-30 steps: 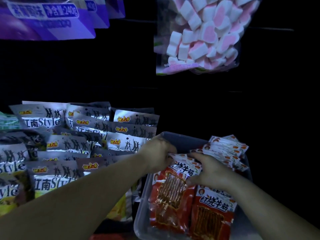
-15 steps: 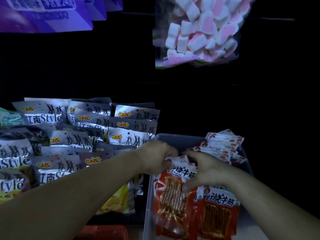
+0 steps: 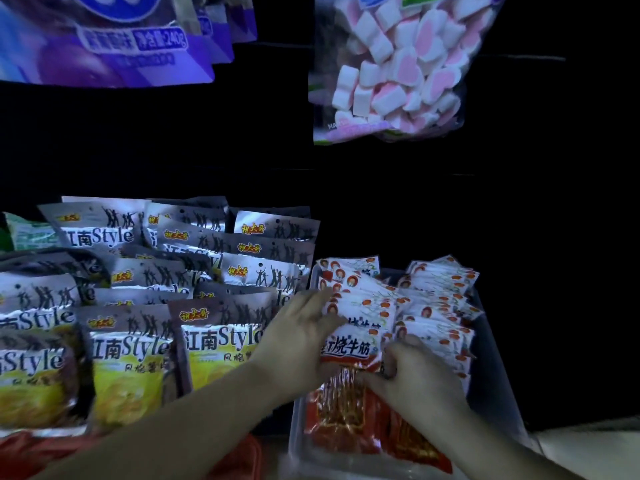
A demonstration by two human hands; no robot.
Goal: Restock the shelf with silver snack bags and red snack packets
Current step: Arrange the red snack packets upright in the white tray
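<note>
Several red snack packets with white tops stand in rows inside a clear plastic bin at lower right. My left hand lies with straight fingers against the left face of the front stack. My right hand curls its fingers round the lower part of the front red packet. Several silver snack bags printed "Style" fill the shelf to the left of the bin.
Purple bags hang at the upper left. A clear bag of pink and white marshmallows hangs above the bin. The shelf back is dark. A red thing sits low, below the silver bags.
The view has come closer to the bin. My left hand has opened from a grip on the packet tops and now lies flat against the stack. More packets stand upright at the bin's left.
</note>
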